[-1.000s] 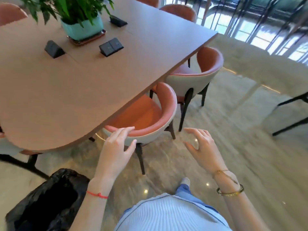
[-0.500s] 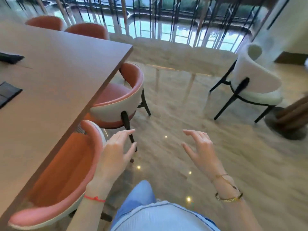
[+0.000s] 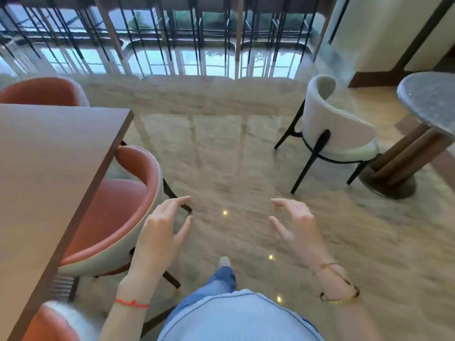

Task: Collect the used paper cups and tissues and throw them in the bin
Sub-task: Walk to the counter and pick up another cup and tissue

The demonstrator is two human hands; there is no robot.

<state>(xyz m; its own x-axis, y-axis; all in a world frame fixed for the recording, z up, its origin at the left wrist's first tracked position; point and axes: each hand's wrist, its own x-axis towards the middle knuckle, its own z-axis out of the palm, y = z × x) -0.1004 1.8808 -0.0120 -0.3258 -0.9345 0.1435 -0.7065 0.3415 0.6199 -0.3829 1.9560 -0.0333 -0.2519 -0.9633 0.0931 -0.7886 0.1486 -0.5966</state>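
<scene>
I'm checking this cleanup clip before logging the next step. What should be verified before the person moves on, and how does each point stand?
1. Left hand free: ok, open and empty.
2. Right hand free: ok, open and empty.
3. Cups or tissues in view: not ok, none visible.
4. Bin in view: not ok.
5. Floor ahead clear: ok.
6. Round table top checked: cannot tell, mostly cut off.

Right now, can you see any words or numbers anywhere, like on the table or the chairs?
No, there is nothing to read in this picture.
The brown table is bare where it shows, with no print on it.
The orange chair and the white chair have no labels.
Both hands, left hand and right hand, are empty.
</scene>
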